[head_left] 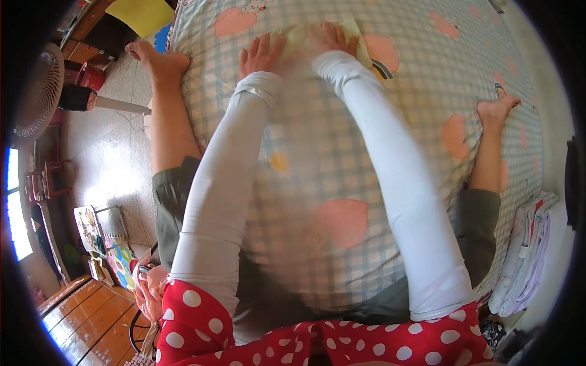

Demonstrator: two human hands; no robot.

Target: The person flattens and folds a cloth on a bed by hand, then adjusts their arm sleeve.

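Note:
A pale yellow-green cloth [295,44] lies on the checked bed sheet [415,110] at the far middle. My left hand [262,56] rests palm down at the cloth's left side, fingers stretched and apart. On its upper right part lies my right hand [334,40], also flat with fingers spread, though slightly blurred. Both arms reach forward in white sleeves. The cloth's middle looks hazy, and its part beneath the palms is hidden.
My bare feet and legs rest on either side of the bed sheet. A standing fan [39,91] is at the left above the floor. Folded fabrics [526,256] are stacked at the right wall. A wooden surface [91,317] sits at the lower left.

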